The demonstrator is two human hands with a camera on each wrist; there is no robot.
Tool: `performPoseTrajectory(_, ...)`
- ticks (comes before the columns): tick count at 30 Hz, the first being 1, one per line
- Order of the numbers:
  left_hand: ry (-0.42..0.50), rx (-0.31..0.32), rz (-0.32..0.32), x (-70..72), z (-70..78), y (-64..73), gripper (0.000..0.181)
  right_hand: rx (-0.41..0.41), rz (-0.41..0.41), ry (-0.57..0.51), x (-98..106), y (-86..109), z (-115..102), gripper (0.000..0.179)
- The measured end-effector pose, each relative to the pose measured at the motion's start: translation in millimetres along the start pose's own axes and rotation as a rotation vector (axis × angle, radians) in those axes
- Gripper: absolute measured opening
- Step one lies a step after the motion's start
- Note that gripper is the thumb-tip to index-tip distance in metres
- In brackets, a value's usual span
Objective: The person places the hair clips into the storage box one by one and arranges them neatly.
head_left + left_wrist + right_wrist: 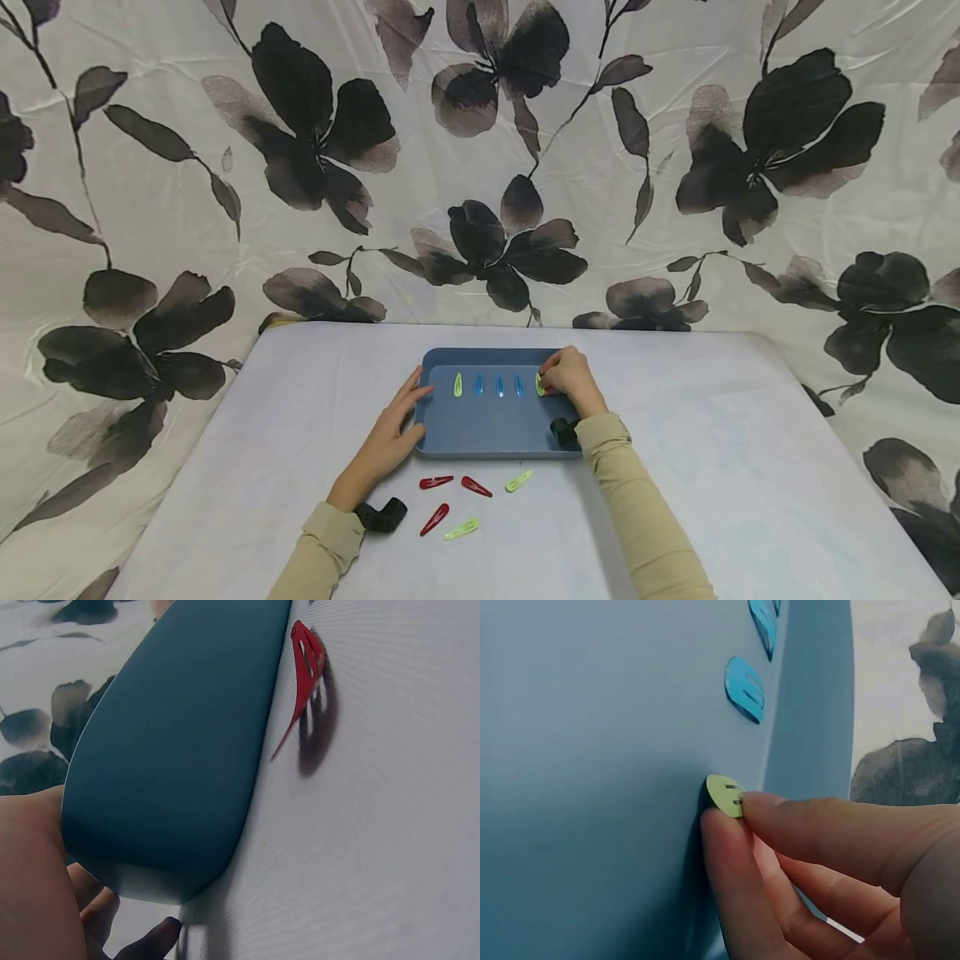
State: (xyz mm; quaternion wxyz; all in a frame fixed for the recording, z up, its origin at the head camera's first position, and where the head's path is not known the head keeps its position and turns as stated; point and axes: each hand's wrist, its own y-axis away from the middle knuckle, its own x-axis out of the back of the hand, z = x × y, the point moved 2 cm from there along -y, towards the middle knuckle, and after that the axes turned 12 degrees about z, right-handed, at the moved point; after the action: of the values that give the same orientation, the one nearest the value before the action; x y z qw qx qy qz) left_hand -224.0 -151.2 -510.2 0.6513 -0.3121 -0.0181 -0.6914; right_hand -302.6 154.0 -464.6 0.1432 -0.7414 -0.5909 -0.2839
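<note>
and the right hand (573, 379) pinches a green clip (539, 385) — down at the tray (480, 435), just right of the last blue clip (519, 386), long axis roughly parallel to it — while the left hand (388, 429), fingers spread, touches the far-off left rim.

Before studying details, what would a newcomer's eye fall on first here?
Probably the dark flowers across the backdrop. Next, the tray on the table, where the right hand pinches a green clip. In front of the tray, three red clips and two green ones lie loose.
</note>
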Motion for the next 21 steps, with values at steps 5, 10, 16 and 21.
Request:
performPoseTrajectory(5, 0.008, -0.001, 0.000, -0.2, 0.5, 0.2, 0.063, 0.010, 0.012, 0.046, 0.0, 2.8, -0.7, 0.012)
performPoseTrajectory(10, -0.002, -0.004, 0.001, -0.5, -0.6, 0.2, 0.063, 0.024, 0.024, 0.081, 1.0, 5.6, -2.2, 0.012)
performPoseTrajectory(16, -0.001, 0.003, 0.002, -0.1, -0.2, 0.2, 0.062, 0.035, 0.021, 0.107, 2.7, 6.8, -2.8, 0.012)
performPoseTrajectory(21, -0.005, -0.006, 0.002, -0.2, -1.8, -0.1, 0.060, 0.060, 0.024, 0.165, 9.2, 9.2, -7.7, 0.009)
